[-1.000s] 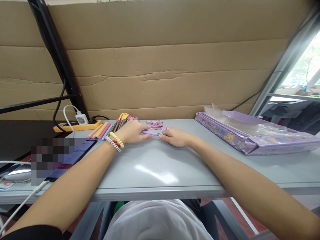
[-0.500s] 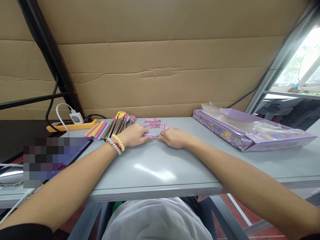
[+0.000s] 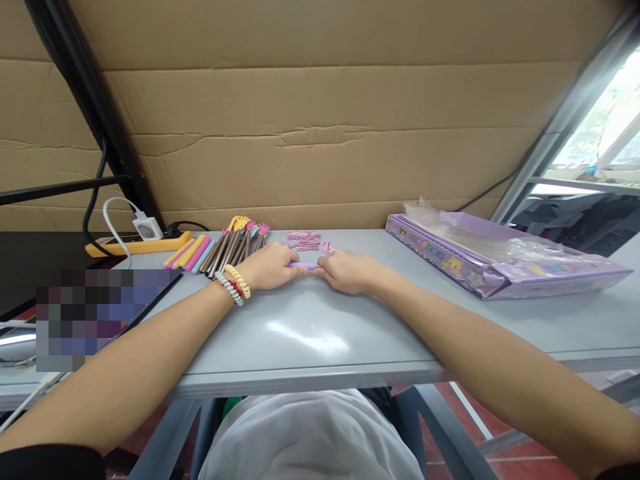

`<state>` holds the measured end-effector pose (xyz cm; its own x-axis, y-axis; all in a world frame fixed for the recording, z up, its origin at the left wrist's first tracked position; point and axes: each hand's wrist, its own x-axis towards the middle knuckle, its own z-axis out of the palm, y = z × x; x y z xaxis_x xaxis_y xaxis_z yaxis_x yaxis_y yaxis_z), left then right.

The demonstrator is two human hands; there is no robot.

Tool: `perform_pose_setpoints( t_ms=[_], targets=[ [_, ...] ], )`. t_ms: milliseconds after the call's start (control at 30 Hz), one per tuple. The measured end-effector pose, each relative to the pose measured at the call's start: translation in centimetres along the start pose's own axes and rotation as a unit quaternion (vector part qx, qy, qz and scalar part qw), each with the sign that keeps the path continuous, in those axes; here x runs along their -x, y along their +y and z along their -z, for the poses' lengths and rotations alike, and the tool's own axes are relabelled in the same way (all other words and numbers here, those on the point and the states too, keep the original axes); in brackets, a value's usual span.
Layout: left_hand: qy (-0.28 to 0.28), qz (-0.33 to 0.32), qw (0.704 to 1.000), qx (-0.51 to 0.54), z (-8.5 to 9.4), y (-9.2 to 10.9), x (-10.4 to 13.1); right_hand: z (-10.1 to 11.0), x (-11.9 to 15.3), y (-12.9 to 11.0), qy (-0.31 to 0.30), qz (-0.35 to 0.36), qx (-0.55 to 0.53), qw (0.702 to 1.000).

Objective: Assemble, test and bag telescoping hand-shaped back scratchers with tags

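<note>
Over the grey table [image 3: 310, 340], my left hand [image 3: 273, 267] is closed around the left part of a thin purple pen-like stick [image 3: 303, 265]. The fingers of my right hand [image 3: 345, 271] pinch its right end, so the stick lies level between both hands. Just behind them is a pile of small pink printed pieces [image 3: 303, 240], with another pink piece [image 3: 326, 247] beside my right fingertips. Left of my left hand lie several metallic sticks [image 3: 227, 252] with colourful tops, and pink, yellow and blue tubes [image 3: 193, 255].
A purple printed box [image 3: 480, 267] with clear plastic on it stands at the right. On the left are a yellow power strip [image 3: 135, 247] with a white plug [image 3: 147, 227], cables and a blurred-out flat device [image 3: 125, 303]. Cardboard [image 3: 320, 153] rises behind the table.
A metal part that showed between the purple stick and my right fingers is no longer visible; my hands are slightly closer together. The view has shifted a little.
</note>
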<state>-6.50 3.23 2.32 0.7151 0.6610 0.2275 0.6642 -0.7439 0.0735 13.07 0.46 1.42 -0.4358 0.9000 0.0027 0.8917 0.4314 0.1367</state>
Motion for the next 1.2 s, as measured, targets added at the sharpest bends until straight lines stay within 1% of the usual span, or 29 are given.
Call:
perform_pose_setpoints(
  t_ms=[300, 500, 600, 733, 833, 967, 1067, 1200],
  targets=[
    [0.006, 0.014, 0.999, 0.052, -0.6, 0.3, -0.2, 0.1, 0.0, -0.2, -0.011, 0.002, 0.007, 1.0],
    [0.018, 0.01, 1.0, 0.021, -0.5, 0.4, -0.3, 0.3, 0.0, -0.3, 0.003, 0.001, 0.007, 1.0],
    [0.019, -0.013, 1.0, -0.001, -0.3, 0.1, -0.3, 0.4, 0.0, -0.4, 0.01, 0.001, -0.001, 1.0],
    [0.023, -0.046, 0.998, -0.028, 0.2, -0.8, -0.3, 0.5, -0.2, -0.7, 0.027, 0.005, -0.024, 0.999],
    [0.027, -0.057, 0.997, -0.044, 1.0, -1.4, -0.2, 0.7, -0.2, -0.9, 0.032, 0.016, -0.051, 0.998],
    [0.032, -0.048, 0.997, -0.051, 1.9, -2.0, 0.0, 1.0, -0.1, -0.7, 0.055, 0.032, -0.066, 0.996],
    [0.041, -0.033, 0.997, -0.049, 2.4, -2.5, 0.3, 1.4, 0.0, -0.4, 0.082, 0.018, -0.056, 0.995],
    [0.046, -0.016, 0.998, -0.041, 2.7, -3.0, 0.6, 1.9, 0.3, 0.0, 0.092, 0.005, -0.033, 0.995]
  ],
)
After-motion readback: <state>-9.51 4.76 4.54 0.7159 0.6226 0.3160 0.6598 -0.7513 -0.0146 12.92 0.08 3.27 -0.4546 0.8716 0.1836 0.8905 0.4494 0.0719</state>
